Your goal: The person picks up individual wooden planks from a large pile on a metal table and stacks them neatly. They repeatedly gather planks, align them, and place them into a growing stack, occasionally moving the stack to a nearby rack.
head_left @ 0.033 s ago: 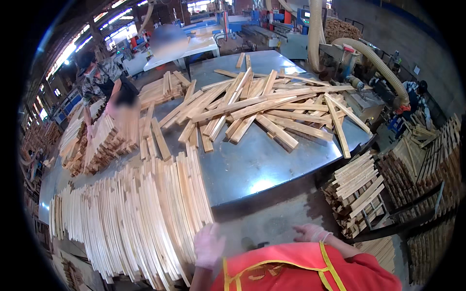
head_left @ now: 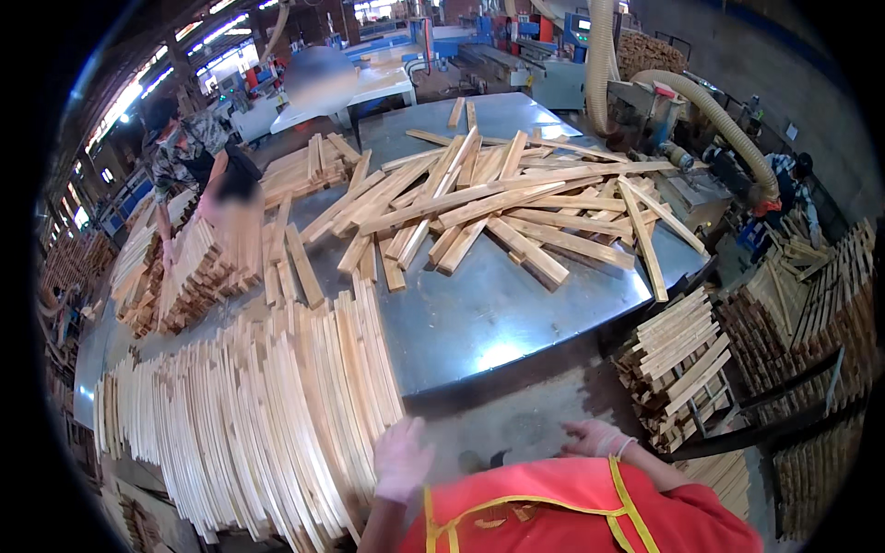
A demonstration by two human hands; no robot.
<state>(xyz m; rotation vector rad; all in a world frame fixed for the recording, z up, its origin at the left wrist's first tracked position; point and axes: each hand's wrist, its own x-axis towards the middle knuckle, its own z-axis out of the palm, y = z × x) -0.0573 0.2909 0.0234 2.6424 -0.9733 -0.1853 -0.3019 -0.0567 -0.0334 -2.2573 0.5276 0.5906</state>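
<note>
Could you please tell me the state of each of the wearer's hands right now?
Left hand: open, empty, beside the row of wooden strips; contact unclear.
Right hand: open, empty.

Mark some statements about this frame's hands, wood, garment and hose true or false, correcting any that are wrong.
1. The left hand is nearer the strip row than the right hand is. True.
2. The right hand grips a strip. False: no strip shows in it.
3. A jumbled pile lies on the metal table. True.
4. The wearer's garment has blue trim. False: the garment is red with yellow trim.
5. The upright hose is beige. True.
</note>
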